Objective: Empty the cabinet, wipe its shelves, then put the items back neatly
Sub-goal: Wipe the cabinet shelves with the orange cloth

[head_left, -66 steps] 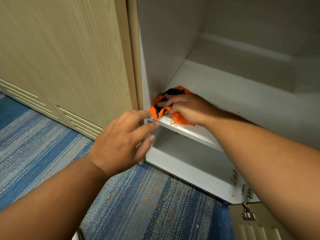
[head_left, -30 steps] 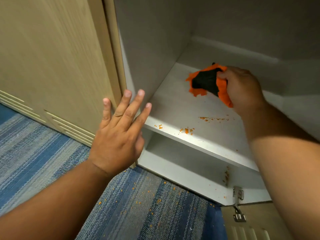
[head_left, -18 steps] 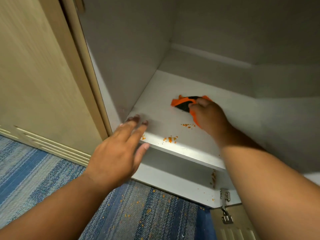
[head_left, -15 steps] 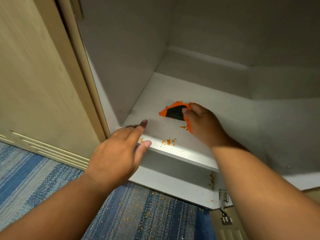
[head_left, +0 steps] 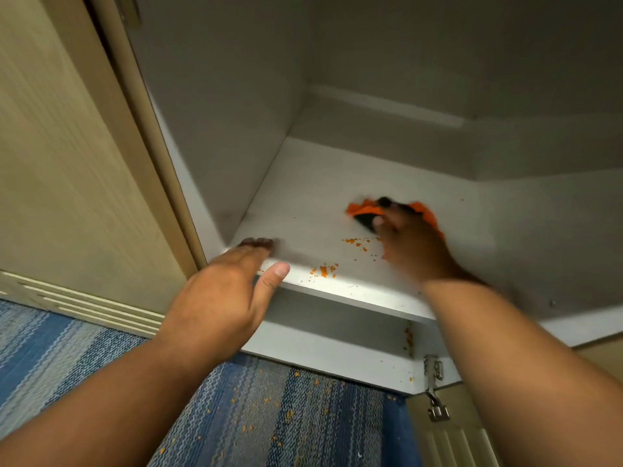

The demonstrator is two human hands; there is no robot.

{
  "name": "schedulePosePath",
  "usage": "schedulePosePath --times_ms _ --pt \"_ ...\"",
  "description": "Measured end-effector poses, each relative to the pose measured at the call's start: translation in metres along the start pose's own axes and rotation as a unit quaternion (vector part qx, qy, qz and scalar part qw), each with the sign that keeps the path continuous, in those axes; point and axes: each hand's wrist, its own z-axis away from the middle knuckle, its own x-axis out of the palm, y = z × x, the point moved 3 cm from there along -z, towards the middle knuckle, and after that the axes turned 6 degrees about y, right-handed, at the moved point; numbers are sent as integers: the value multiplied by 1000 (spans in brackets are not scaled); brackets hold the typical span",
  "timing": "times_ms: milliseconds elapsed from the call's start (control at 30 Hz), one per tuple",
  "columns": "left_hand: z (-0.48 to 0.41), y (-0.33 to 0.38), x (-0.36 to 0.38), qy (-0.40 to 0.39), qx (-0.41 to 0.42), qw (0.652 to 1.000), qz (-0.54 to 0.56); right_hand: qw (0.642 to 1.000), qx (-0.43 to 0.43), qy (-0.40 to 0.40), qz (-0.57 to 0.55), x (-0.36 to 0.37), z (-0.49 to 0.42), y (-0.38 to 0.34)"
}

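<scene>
Well inside the cabinet, the orange cloth lies mid-shelf on the white shelf, bunched under our right hand, whose blurred fingers curl over it. Orange crumbs dot the shelf's front edge. Our left hand rests with straight fingers on the shelf's front left corner, thumb against its lip. Below the shelf, the blue carpet is speckled orange.

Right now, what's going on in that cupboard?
A person is wiping a shelf inside the cabinet. The right hand holds an orange and black cloth against the shelf; the hand is blurred, so it is moving. The left hand rests on the shelf's front edge. Little orange crumbs lie on the shelf near the front, and more are scattered on the blue carpet below.
</scene>
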Motion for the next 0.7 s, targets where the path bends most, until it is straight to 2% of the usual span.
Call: schedulePosePath --times_ms 133,200,267,333,367,433,500,567,700 --pt "1 -1 -4 5 2 1000 14 996 -47 19 -79 13 52 -39" --pt "2 -2 -4 4 4 1000 27 988 -27 28 -149 2 62 -40" --pt "6 -2 -5 9 5 999 37 977 20 79 -198 -18 48 -24" --pt "10 -1 -9 35 10 999 36 959 72 134 -238 -38 30 -1" --pt "12 -1 -12 56 20 998 34 958 75 137 -241 -43 23 8" --pt "17 -2 -16 89 53 994 21 977 48 78 -192 -36 18 11" --pt "24 -10 -20 107 86 991 -6 996 -29 7 -85 -13 13 2" --pt "33 -15 -26 107 98 989 -22 997 -69 -33 -5 10 10 -22" --pt "52 -25 -40 114 84 990 -23 986 -142 -86 6 42 25 -90"
